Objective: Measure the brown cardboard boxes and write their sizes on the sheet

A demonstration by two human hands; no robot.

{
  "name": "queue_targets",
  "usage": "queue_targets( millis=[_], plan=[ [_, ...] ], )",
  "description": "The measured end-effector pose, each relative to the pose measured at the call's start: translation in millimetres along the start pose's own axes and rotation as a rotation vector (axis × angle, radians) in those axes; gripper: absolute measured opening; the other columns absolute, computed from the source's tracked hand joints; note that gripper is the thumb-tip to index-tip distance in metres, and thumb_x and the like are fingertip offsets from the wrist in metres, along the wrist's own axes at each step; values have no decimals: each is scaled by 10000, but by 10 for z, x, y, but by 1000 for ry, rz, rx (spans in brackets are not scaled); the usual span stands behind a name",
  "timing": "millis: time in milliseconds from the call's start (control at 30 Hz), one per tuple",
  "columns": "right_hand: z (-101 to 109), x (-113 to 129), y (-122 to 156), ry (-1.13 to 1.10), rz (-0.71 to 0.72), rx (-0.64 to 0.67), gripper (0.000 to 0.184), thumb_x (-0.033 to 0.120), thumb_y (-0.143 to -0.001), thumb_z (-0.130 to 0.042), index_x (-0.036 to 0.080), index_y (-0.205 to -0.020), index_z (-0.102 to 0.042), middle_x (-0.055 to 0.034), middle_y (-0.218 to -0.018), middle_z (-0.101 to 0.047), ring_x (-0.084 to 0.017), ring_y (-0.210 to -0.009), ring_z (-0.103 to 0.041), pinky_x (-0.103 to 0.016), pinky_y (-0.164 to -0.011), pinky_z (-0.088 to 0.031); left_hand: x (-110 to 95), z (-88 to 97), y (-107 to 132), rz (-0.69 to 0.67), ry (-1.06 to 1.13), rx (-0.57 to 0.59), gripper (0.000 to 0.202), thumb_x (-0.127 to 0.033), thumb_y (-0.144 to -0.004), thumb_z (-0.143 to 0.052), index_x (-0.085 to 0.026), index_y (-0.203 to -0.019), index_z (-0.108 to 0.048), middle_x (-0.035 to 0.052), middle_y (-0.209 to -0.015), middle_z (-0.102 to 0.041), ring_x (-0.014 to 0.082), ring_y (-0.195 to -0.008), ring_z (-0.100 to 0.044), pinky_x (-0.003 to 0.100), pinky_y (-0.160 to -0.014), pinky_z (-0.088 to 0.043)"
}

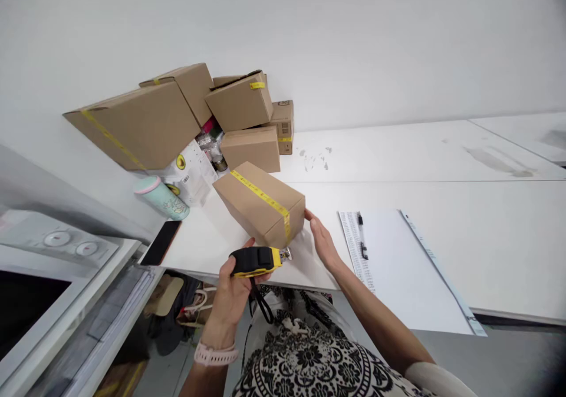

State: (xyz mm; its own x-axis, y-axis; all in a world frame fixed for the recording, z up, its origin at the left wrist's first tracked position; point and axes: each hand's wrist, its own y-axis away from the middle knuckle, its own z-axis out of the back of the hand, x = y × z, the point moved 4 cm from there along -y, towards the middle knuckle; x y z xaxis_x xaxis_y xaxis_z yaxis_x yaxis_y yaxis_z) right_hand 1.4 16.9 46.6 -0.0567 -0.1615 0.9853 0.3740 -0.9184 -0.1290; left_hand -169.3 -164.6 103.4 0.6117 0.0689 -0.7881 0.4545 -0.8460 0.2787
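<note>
From my station I see the left hand [241,282] wrapped around a tape measure [256,260], its metal tip near the box [262,201]. My right hand [325,242] is loosely open, fingertips at the right side of that box on the desk [508,249]; beyond, cartons [241,105] stand near the wall [354,49].

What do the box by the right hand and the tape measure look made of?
The box: likely cardboard, matte brown, judging by its flat panels and folded edges. The tape measure: smooth yellow casing, probably plastic, with dull black, perhaps rubbery covering; its shiny tip suggests metal.
</note>
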Motion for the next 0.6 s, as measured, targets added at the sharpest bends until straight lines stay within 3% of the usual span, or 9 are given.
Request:
queue_targets(
  millis=[67,133,200,233,300,400,500,600],
  plan=[
    [-155,64,354,52,68,42,655,684,-988,-392,231,-1391,-638,-134,-1436,-641,-327,-1367,-557,-580,-1176,-386,-122,101,3,-109,31,-88,464,-508,-708,-827,-195,-1047,-786,98,-1046,-801,314,-886,-768,515,-821,-643],
    [-298,137,661,53,159,197,499,586,-1012,-447,274,-1311,-696,-101,-1333,-710,-307,-1284,-615,-561,-1127,-439,-286,271,47,-218,64,-175,400,-459,-669,-850,-216,-979,-783,67,-1028,-805,303,-879,-767,518,-824,-643],
    [-334,196,753,17,240,303,389,507,-1027,-467,299,-1188,-754,-69,-1186,-770,-278,-1168,-674,-532,-1096,-468,-431,472,137,-275,107,-244,387,-452,-673,-835,-215,-974,-780,73,-1037,-806,315,-898,-765,541,-832,-637],
    [-285,209,670,-3,243,257,379,498,-1030,-463,297,-1117,-773,-64,-1120,-782,-272,-1120,-689,-521,-1069,-487,-487,568,198,-293,133,-279,402,-473,-685,-816,-209,-987,-780,88,-1051,-805,327,-908,-764,554,-830,-634],
    [-107,217,259,-29,186,30,429,550,-1017,-452,273,-1027,-779,-76,-1065,-783,-279,-1065,-700,-507,-1021,-515,-557,712,326,-316,181,-341,458,-534,-700,-771,-197,-1010,-780,124,-1106,-794,358,-926,-760,578,-814,-630],
    [19,245,-687,-48,69,-134,517,623,-982,-442,244,-1178,-733,-92,-1317,-712,-287,-1285,-603,-504,-1167,-400,-547,746,442,-284,199,-358,529,-596,-689,-733,-183,-1014,-784,165,-1179,-769,398,-954,-752,607,-798,-622],
    [-195,312,-1536,-142,-33,-9,617,655,-978,-393,250,-1385,-617,-65,-1585,-505,-261,-1480,-426,-480,-1251,-277,-467,632,399,-230,192,-336,501,-594,-681,-734,-189,-972,-786,161,-1168,-773,393,-942,-755,619,-801,-615],
    [-539,335,-1877,-221,-165,185,660,664,-993,-300,249,-1420,-586,-74,-1593,-494,-277,-1498,-408,-544,-1256,-230,-418,497,232,-208,190,-285,460,-566,-673,-761,-200,-949,-783,147,-1155,-780,375,-922,-758,600,-784,-621]
  ],
)
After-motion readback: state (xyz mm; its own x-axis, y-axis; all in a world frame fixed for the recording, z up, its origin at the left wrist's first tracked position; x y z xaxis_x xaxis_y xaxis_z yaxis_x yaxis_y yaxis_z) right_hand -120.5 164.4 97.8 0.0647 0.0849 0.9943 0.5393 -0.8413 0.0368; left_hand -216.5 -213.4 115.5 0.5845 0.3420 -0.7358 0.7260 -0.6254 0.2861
